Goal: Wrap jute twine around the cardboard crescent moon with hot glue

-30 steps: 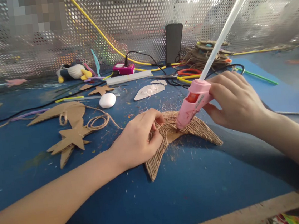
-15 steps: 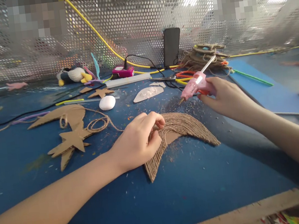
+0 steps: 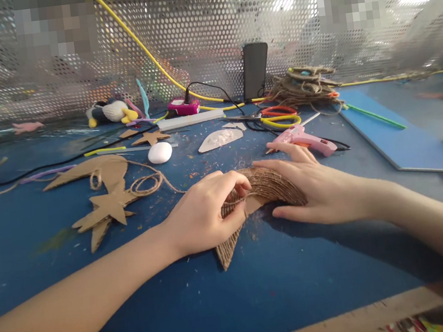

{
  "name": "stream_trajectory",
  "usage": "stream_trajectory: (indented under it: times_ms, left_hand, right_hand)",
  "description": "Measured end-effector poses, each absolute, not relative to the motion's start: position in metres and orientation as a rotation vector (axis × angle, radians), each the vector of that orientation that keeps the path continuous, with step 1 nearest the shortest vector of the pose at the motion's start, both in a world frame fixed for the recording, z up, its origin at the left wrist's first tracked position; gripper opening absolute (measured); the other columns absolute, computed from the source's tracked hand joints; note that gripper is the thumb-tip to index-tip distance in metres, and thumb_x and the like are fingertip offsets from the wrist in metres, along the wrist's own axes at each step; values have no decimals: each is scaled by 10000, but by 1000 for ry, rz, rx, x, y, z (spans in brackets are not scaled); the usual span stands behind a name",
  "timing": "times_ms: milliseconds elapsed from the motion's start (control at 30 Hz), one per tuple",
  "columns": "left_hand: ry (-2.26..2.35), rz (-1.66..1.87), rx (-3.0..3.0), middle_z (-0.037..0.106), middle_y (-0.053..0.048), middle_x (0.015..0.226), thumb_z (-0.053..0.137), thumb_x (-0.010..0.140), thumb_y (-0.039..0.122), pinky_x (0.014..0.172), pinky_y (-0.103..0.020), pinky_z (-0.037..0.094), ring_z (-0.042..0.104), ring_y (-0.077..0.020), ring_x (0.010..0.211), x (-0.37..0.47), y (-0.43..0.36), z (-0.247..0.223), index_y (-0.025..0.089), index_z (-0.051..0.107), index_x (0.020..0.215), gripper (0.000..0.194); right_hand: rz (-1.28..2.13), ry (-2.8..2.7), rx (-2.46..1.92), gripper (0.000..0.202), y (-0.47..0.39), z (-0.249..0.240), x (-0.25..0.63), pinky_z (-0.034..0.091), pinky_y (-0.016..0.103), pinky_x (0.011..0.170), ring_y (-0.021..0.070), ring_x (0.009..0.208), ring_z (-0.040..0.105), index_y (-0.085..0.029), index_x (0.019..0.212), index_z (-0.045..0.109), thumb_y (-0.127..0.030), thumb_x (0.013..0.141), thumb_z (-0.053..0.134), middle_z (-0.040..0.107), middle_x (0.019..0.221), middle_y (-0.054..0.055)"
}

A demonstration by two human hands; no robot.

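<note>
A cardboard crescent point(image 3: 265, 179) covered in rows of brown twine lies on the blue table in front of me. My left hand point(image 3: 206, 210) rests over its left half, fingers curled in a pinch on a strand of twine point(image 3: 171, 186) that runs in from a loose coil on the left. Over the crescent's right end, my right hand point(image 3: 316, 190) has its fingers spread and holds nothing; that tip is hidden beneath it. Just beyond the right hand, a pink glue gun point(image 3: 302, 139) lies on its side.
Cardboard stars point(image 3: 110, 206) and another cardboard crescent point(image 3: 112, 170) lie at left, near a white egg-shaped piece point(image 3: 160, 153). Scissors point(image 3: 280, 116), a phone point(image 3: 255, 70) and a twine pile point(image 3: 304, 87) stand farther back. A blue board point(image 3: 410, 136) lies right, before a perforated metal screen point(image 3: 198, 35).
My right hand has let go of the glue gun, now lying on the table, and has come down and left onto the crescent. My left hand has hardly moved.
</note>
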State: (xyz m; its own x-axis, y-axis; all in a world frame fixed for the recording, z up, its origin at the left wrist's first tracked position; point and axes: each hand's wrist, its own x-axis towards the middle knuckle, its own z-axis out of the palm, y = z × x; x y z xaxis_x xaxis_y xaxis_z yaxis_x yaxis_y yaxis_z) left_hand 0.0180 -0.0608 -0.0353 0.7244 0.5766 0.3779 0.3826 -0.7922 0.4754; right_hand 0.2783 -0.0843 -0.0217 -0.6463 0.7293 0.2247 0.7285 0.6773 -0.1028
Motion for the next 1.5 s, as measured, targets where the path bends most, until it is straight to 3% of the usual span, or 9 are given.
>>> stream_trajectory:
  times_ms: [133,400,633,767,867,1500]
  left_hand:
    - [728,740,2574,655,3,978,570,861,117,761,-249,471,605,-131,848,18,-61,-36,192,556,1069,222]
    - [910,841,2639,675,-24,919,547,877,177,773,-329,474,601,-183,829,19,-60,-36,170,615,1002,143]
    - [800,857,2665,704,-46,965,584,846,135,839,-356,492,610,-202,891,19,-58,-39,148,664,1015,187]
    - [771,899,2673,718,-36,941,582,857,114,808,-339,501,624,-192,863,20,-57,-41,151,667,1013,182]
    - [746,913,2676,729,-25,946,579,866,101,813,-328,501,639,-182,860,20,-57,-41,160,668,1018,186]
    - [683,877,2696,729,-5,910,587,847,66,749,-275,492,623,-153,796,19,-59,-38,158,673,1011,207]
  right_hand:
    - [38,-2640,-1242,666,-90,-29,271,350,600,1115,380,1455,230,-127,1484,349,-404,913,549,507,1434,201]
    - [-159,-2448,-1431,585,-100,-32,258,396,553,1069,387,1324,371,-123,1360,504,-378,845,611,629,1269,156]
    - [-178,-2517,-1343,625,-102,-26,256,389,583,1033,416,1284,386,-121,1309,564,-547,855,619,648,1231,157]
    - [-186,-2551,-1052,248,-94,-23,263,372,528,1053,339,1232,450,-171,1126,672,-262,922,565,689,1194,92]
    - [-201,-2536,-937,179,-90,-23,267,369,523,1047,331,1241,454,-184,1004,702,-145,900,561,731,1081,74]
    - [-278,-2609,-828,141,-89,-24,267,392,565,1014,365,1240,476,-172,923,714,-150,914,575,736,1083,61]
